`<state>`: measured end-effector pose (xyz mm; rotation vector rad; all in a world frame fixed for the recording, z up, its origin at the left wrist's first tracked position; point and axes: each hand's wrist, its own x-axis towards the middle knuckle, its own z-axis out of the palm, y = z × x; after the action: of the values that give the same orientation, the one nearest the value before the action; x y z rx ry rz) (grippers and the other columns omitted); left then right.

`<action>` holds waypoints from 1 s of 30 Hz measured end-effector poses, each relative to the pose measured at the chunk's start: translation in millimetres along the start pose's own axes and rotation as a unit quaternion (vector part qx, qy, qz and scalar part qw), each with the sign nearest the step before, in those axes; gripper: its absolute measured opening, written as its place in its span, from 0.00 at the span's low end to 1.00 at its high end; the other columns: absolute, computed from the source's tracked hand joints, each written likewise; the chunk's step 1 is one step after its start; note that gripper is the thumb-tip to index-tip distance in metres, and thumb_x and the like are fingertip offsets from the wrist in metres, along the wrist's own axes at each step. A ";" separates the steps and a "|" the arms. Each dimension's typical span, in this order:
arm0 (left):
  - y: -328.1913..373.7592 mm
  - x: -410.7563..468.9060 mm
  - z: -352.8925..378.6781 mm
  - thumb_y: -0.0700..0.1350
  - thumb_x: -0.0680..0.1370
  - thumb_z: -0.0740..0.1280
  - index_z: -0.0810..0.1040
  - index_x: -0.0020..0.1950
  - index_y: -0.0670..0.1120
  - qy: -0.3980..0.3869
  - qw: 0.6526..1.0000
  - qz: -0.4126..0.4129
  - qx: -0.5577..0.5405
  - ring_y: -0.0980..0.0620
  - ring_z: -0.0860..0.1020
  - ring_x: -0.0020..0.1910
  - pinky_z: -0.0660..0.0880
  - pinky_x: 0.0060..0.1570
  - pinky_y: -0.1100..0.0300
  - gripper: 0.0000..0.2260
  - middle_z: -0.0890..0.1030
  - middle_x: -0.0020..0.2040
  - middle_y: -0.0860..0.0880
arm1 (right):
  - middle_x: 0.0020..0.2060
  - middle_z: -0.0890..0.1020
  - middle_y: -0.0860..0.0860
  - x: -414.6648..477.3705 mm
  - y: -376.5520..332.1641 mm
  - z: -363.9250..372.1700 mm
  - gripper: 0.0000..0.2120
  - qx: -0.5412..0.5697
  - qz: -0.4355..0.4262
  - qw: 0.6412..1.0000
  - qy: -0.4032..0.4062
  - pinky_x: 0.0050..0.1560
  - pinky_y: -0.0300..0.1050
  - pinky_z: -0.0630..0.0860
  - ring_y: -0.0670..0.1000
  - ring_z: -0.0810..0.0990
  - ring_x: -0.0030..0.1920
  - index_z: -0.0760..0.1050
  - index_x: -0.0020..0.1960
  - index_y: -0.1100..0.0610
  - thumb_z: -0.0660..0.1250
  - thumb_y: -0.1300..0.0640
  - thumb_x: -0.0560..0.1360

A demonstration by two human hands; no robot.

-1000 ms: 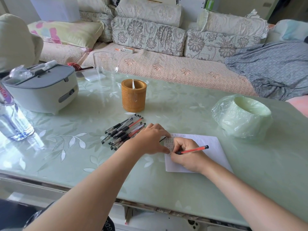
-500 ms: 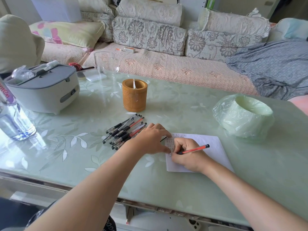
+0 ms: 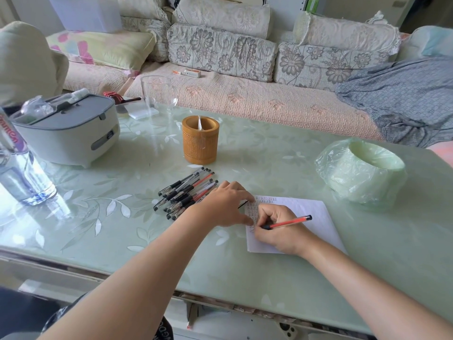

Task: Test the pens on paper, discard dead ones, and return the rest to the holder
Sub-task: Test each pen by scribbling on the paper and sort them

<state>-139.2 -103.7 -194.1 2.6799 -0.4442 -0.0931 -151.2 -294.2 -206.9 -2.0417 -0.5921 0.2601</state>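
My right hand (image 3: 279,229) grips a red pen (image 3: 291,223) with its tip on the left edge of a white sheet of paper (image 3: 311,212) that carries rows of small written marks. My left hand (image 3: 225,204) presses flat on the paper's top left corner, fingers spread. Left of it, several black and red pens (image 3: 186,190) lie in a loose pile on the table. The round bamboo pen holder (image 3: 200,139) stands behind the pile with one white item inside.
A small green bin lined with a plastic bag (image 3: 361,171) sits at the right. A grey lidded appliance (image 3: 68,131), a water bottle (image 3: 17,165) and a clear glass (image 3: 159,94) stand at the left and back. The table's front edge (image 3: 98,268) runs near me; a sofa lies behind.
The right hand has shifted the red pen's tip slightly along the paper's left edge. The left hand stays pressed on the paper.
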 end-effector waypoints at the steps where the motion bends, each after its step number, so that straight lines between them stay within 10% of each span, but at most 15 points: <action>1: -0.1 0.5 -0.2 0.60 0.69 0.74 0.73 0.68 0.57 0.000 1.000 0.000 0.002 0.49 0.64 0.66 0.64 0.66 0.53 0.28 0.69 0.66 0.51 | 0.28 0.71 0.48 0.0 -0.1 -0.1 0.08 -0.001 -0.001 1.000 -0.001 0.33 0.43 0.62 0.46 0.67 0.30 0.68 0.33 0.58 0.67 0.62 0.65; 16: 0.9 -2.6 -2.6 0.59 0.70 0.74 0.72 0.69 0.56 -0.001 1.000 0.007 0.000 0.50 0.64 0.65 0.65 0.65 0.54 0.29 0.70 0.66 0.52 | 0.27 0.68 0.50 -0.8 -4.9 -2.9 0.09 0.069 0.022 0.997 0.039 0.30 0.41 0.61 0.48 0.65 0.29 0.66 0.34 0.61 0.66 0.66 0.67; 30: -13.9 -6.0 -22.9 0.59 0.72 0.70 0.78 0.59 0.56 0.061 0.993 -0.045 0.091 0.53 0.70 0.56 0.69 0.53 0.58 0.17 0.77 0.51 0.55 | 0.39 0.78 0.54 11.0 -18.4 -29.5 0.20 0.168 0.061 0.980 0.091 0.24 0.42 0.69 0.52 0.74 0.31 0.80 0.59 0.55 0.56 0.72 0.79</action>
<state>-137.8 -80.7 -179.0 2.8652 -0.3080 0.0899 -135.2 -303.0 -175.4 -1.7525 -0.2870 0.2267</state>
